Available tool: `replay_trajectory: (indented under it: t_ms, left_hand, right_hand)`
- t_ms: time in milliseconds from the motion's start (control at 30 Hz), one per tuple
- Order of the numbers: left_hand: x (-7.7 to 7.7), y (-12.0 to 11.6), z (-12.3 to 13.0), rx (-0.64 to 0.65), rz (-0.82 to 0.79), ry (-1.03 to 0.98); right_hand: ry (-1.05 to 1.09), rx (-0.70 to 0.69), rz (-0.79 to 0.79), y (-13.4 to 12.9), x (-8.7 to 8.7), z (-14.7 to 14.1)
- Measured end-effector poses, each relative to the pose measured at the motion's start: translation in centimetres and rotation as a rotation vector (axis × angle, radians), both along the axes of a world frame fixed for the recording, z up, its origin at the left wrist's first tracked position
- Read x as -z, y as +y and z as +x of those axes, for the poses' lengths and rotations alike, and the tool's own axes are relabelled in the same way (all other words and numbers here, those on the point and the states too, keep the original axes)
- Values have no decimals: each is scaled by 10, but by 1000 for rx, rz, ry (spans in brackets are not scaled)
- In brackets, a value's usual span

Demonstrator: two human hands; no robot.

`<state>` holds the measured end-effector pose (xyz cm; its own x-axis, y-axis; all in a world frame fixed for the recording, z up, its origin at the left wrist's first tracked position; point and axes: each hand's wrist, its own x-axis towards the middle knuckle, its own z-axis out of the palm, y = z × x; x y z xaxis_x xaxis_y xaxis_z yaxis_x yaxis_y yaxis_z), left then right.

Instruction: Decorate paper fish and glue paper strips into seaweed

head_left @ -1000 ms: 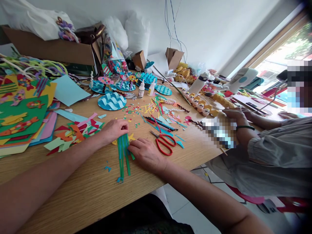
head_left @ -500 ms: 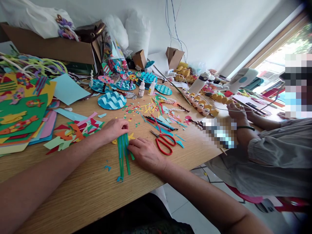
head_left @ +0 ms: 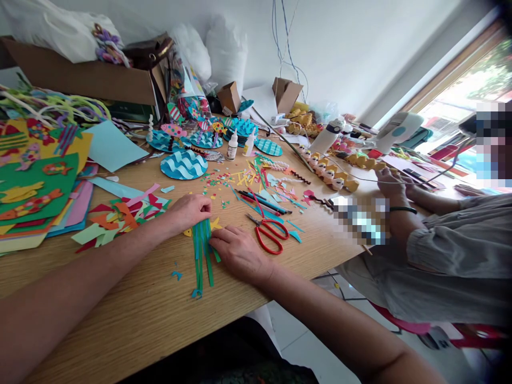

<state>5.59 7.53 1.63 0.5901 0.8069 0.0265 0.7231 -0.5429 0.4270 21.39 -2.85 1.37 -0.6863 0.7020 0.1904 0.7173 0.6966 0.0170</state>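
Note:
Narrow green and blue paper strips (head_left: 202,248) hang down toward me over the wooden table. At their upper end my left hand (head_left: 194,209) is closed, pinching them between thumb and fingers. My right hand (head_left: 239,250) is closed beside them, its fingertips on the strips' right edge. A yellow paper fish (head_left: 216,224) shows partly behind the strips, mostly hidden. Just right of my right hand lie red-handled scissors (head_left: 272,234), their blades slightly apart. Small blue paper scraps (head_left: 176,275) rest on the table left of the strips.
Paper offcuts (head_left: 120,217) and stacked sheets with paper fish (head_left: 40,186) lie at left. Farther back are a blue wavy disc (head_left: 184,164), glue bottles (head_left: 232,145) and pencils (head_left: 262,201). At right, a person in a grey sleeve (head_left: 452,240) works at the same table.
My hands and the paper strips stay almost still. At right, the other person's hands shift slightly, and another hand shows more at the far right table edge.

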Motion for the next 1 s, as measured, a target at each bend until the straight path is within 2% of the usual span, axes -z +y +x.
replay_trajectory:
  t_ms: [500, 700, 1000]
  left_hand:
    - [0, 0, 3, -2, 46, 43]
    - [0, -4, 1, 74, 132, 77]
    - [-4, -8, 2, 133, 218, 173]
  right_hand:
    - [59, -49, 8, -1, 2, 1]
    - [91, -62, 6, -5, 3, 1]
    - [91, -109, -28, -12, -7, 2]
